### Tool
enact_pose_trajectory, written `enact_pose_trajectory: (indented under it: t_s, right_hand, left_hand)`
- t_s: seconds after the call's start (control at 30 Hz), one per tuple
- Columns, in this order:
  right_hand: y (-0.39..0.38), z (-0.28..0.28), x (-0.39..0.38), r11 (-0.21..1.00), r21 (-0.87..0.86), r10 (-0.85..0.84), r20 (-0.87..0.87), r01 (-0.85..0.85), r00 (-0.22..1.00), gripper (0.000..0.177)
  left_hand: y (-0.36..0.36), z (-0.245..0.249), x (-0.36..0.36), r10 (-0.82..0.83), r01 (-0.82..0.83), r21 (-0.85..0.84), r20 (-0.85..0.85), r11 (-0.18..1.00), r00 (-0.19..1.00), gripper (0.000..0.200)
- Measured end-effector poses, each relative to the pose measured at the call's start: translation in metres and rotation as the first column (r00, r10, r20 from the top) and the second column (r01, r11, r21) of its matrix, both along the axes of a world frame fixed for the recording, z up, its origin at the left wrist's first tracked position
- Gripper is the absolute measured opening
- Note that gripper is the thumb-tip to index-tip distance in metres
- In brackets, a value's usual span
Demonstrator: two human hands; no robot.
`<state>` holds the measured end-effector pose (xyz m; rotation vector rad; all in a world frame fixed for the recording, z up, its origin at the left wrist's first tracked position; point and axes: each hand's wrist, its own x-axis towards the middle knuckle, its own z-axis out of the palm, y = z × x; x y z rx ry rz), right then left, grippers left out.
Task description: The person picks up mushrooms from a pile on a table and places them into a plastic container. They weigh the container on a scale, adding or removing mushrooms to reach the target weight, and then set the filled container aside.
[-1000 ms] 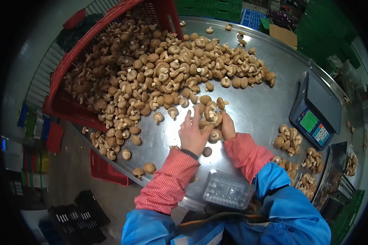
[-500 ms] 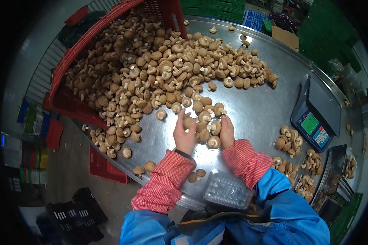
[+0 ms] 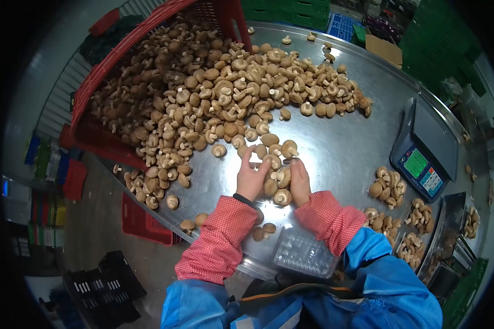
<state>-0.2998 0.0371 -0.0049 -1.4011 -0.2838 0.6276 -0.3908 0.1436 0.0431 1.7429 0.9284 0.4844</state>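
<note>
My left hand (image 3: 251,179) and my right hand (image 3: 299,183) cup a small cluster of shiitake mushrooms (image 3: 282,197) from both sides. The left thumb and fingers curve round its near left edge, while the right fingers press together along its right side. Whether a clear tray lies under these mushrooms is hard to make out. Behind them, a large heap of shiitake mushrooms (image 3: 225,98) spills from a tipped red crate (image 3: 88,82) onto the metal table (image 3: 335,148). A clear plastic tray (image 3: 304,255) is close to my body, below the right sleeve.
On the right stands a digital scale (image 3: 422,148) with a green display. Several filled mushroom portions (image 3: 387,189) lie between it and my right arm. Two loose mushrooms (image 3: 263,232) are near my left wrist. Below the table edge sits another red crate (image 3: 142,219).
Both hands and the cluster between them have shifted slightly toward my body and to the left. My left thumb now rests over the cluster's edge.
</note>
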Motion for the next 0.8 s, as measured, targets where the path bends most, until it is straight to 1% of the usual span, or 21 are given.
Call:
enact_pose_trajectory:
  t_s: [0.03, 0.07, 0.1, 0.13, 0.17, 0.2, 0.27, 0.3, 0.33, 0.37, 0.4, 0.43, 0.47, 0.53, 0.57, 0.63, 0.67, 0.73, 0.8]
  right_hand:
    - [-0.002, 0.004, -0.001, 0.997, 0.027, 0.061, 0.142, -0.065, 0.988, 0.036]
    - [-0.007, 0.008, 0.0, 0.983, -0.014, 0.185, 0.086, -0.185, 0.979, 0.036]
    - [-0.014, 0.032, 0.0, 0.951, -0.052, 0.305, 0.02, -0.304, 0.952, 0.036]
    - [-0.018, 0.044, 0.0, 0.903, -0.083, 0.418, -0.056, -0.421, 0.907, 0.035]
    - [-0.016, 0.041, -0.002, 0.888, -0.09, 0.448, -0.053, -0.451, 0.893, 0.038]
    - [-0.017, 0.042, -0.001, 0.86, -0.094, 0.493, -0.093, -0.501, 0.865, 0.039]
    - [-0.017, 0.049, 0.004, 0.795, -0.089, 0.583, -0.165, -0.6, 0.796, 0.041]
    - [-0.016, 0.039, 0.006, 0.75, -0.217, 0.616, -0.116, -0.625, 0.779, 0.041]
    - [-0.016, 0.038, 0.0, 0.664, -0.404, 0.703, 0.052, -0.629, 0.709, 0.042]
    - [-0.016, 0.038, -0.008, 0.576, -0.58, 0.785, 0.196, -0.576, 0.588, 0.043]
    - [-0.016, 0.04, -0.017, 0.497, -0.73, 0.851, 0.305, -0.469, 0.427, 0.044]
    - [-0.016, 0.049, -0.029, 0.413, -0.779, 0.899, 0.266, -0.473, 0.346, 0.052]
    - [-0.015, 0.049, -0.042, 0.395, -0.757, 0.912, 0.257, -0.52, 0.319, 0.055]
    - [-0.013, 0.04, -0.06, 0.368, -0.792, 0.929, 0.335, -0.487, 0.156, 0.055]
    - [-0.012, 0.031, -0.061, 0.394, -0.757, 0.917, 0.362, -0.521, 0.166, 0.055]
    - [-0.008, 0.031, -0.061, 0.444, -0.676, 0.889, 0.415, -0.588, 0.194, 0.056]
    - [-0.011, 0.034, -0.058, 0.501, -0.638, 0.862, 0.427, -0.585, 0.272, 0.055]
    - [-0.021, 0.091, -0.042, 0.604, -0.572, 0.797, 0.42, -0.555, 0.435, 0.054]
    - [-0.021, 0.115, -0.044, 0.734, -0.492, 0.671, 0.631, -0.468, 0.389, 0.052]
  left_hand:
    - [0.004, -0.006, -0.005, 0.026, -0.027, 0.021, 0.058, 0.999, 0.998, 0.057]
    - [0.01, -0.012, -0.012, 0.062, -0.059, -0.06, 0.046, 0.996, 0.997, 0.058]
    - [0.018, -0.018, -0.021, 0.069, -0.058, -0.137, 0.077, 0.989, 0.995, 0.058]
    - [0.024, -0.02, -0.033, 0.081, -0.057, -0.218, 0.104, 0.974, 0.991, 0.059]
    - [0.029, -0.022, -0.045, 0.074, -0.032, -0.243, 0.164, 0.97, 0.984, 0.058]
    - [0.034, -0.018, -0.058, 0.071, -0.01, -0.263, 0.224, 0.965, 0.972, 0.058]
    - [0.039, -0.005, -0.085, 0.076, 0.006, -0.31, 0.249, 0.951, 0.965, 0.055]
    - [0.041, -0.001, -0.098, 0.091, -0.001, -0.331, 0.256, 0.944, 0.963, 0.055]
    - [0.043, 0.003, -0.11, 0.106, -0.007, -0.348, 0.268, 0.938, 0.958, 0.055]
    - [0.044, 0.007, -0.121, 0.117, -0.026, -0.348, 0.241, 0.937, 0.963, 0.055]
    - [0.047, 0.006, -0.134, 0.114, -0.034, -0.32, 0.235, 0.947, 0.965, 0.055]
    - [0.049, 0.005, -0.145, 0.11, -0.04, -0.29, 0.229, 0.956, 0.967, 0.054]
    - [0.049, 0.003, -0.153, 0.104, -0.044, -0.258, 0.225, 0.965, 0.969, 0.054]
    - [0.043, 0.01, -0.162, 0.133, -0.076, -0.281, 0.19, 0.957, 0.973, 0.053]
    - [0.041, 0.009, -0.167, 0.149, -0.091, -0.289, 0.185, 0.953, 0.971, 0.054]
    - [0.039, 0.006, -0.175, 0.172, -0.115, -0.287, 0.184, 0.951, 0.968, 0.054]
    - [0.041, 0.004, -0.182, 0.164, -0.118, -0.246, 0.176, 0.962, 0.971, 0.054]
    - [0.039, -0.009, -0.185, 0.139, -0.109, -0.188, 0.155, 0.976, 0.978, 0.053]
    - [0.029, -0.013, -0.179, 0.124, -0.089, -0.213, 0.156, 0.973, 0.98, 0.053]
